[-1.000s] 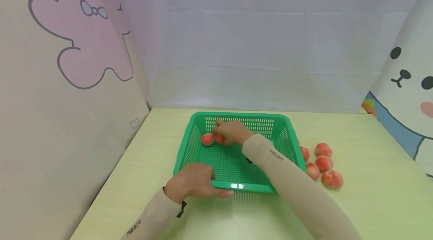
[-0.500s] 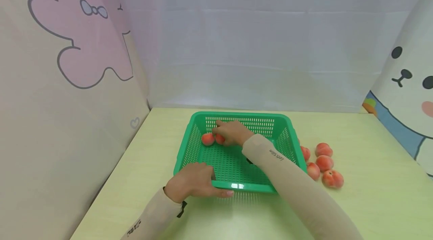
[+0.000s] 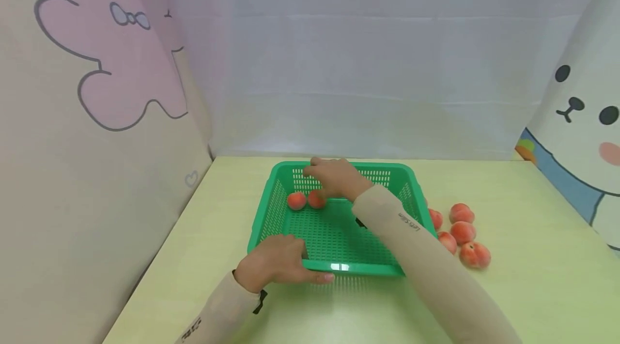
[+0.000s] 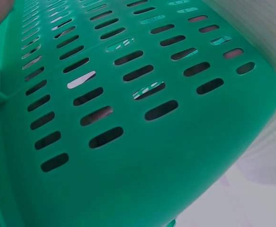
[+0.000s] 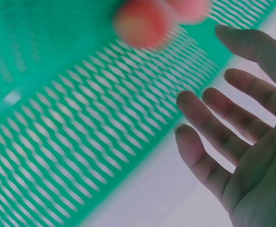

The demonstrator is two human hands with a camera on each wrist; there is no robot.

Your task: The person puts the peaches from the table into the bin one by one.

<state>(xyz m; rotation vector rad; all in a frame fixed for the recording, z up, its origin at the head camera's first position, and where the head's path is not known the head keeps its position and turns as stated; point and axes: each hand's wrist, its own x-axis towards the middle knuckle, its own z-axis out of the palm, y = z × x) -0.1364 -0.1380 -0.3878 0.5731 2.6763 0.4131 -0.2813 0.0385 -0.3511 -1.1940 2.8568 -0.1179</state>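
A green slotted plastic basket (image 3: 349, 268) stands on the table. My left hand (image 3: 278, 260) grips its front rim near the left corner, fingers inside and thumb along the outside. The left wrist view is filled by the basket's slotted wall (image 4: 142, 156). Two peaches lie at the back left of the basket: a left peach (image 3: 296, 201) and a right peach (image 3: 317, 199). My right hand (image 3: 336, 178) is above the right peach, near the back wall. In the right wrist view its fingers (image 5: 213, 118) are spread with nothing between them, apart from the blurred peach (image 5: 142, 23).
Several peaches (image 3: 462, 232) lie on the table right of the basket, some partly hidden behind its side and my right sleeve (image 3: 426, 258). The pale yellow table (image 3: 533, 279) meets a white curtain (image 3: 363, 91) behind and a printed cloth (image 3: 145, 188) at left.
My right hand has let go of the right peach and risen toward the basket's back rim. The peach stays beside the other one. My left hand keeps its grip on the rim.
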